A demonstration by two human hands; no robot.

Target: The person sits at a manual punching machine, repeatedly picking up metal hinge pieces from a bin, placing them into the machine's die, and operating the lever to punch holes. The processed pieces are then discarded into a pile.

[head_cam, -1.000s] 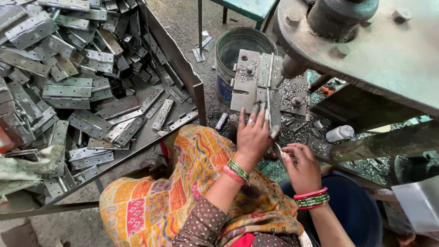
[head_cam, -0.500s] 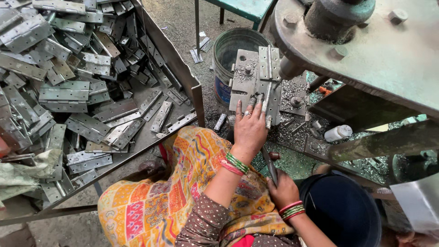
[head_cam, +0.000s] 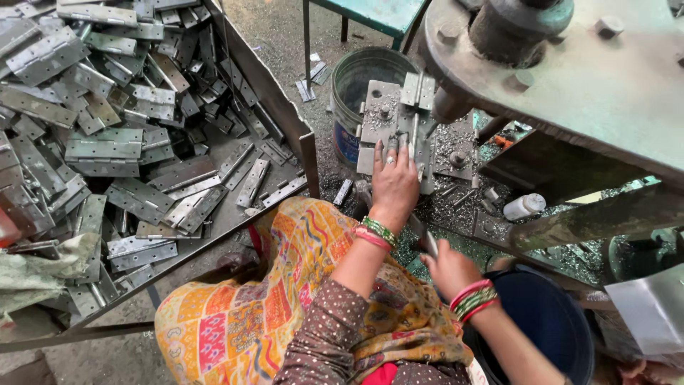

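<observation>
**Workshop floor, press station**

Metal shavings cover the floor beneath the press table (head_cam: 570, 85). Left hand (head_cam: 394, 184) presses flat, fingers spread, on the hinge plate (head_cam: 399, 121) at the fixture. Right hand (head_cam: 449, 267) pinches a thin metal piece (head_cam: 426, 239) above the dark bucket (head_cam: 541, 321).

Left arm stretched forward from the lap, forearm bare below a brown dotted sleeve, green and pink bangles at the wrist. Left hand (head_cam: 394, 184) laid palm down, back upward, fingers (head_cam: 391, 147) spread and pressing flat, a ring on one of them. Right arm bent and drawn in close, nearer the body than the left hand, red and green bangles on its wrist. Right hand (head_cam: 450, 267) low beside the left forearm, fingers curled inward in a closed grip, knuckles up, thumb side hidden.
</observation>
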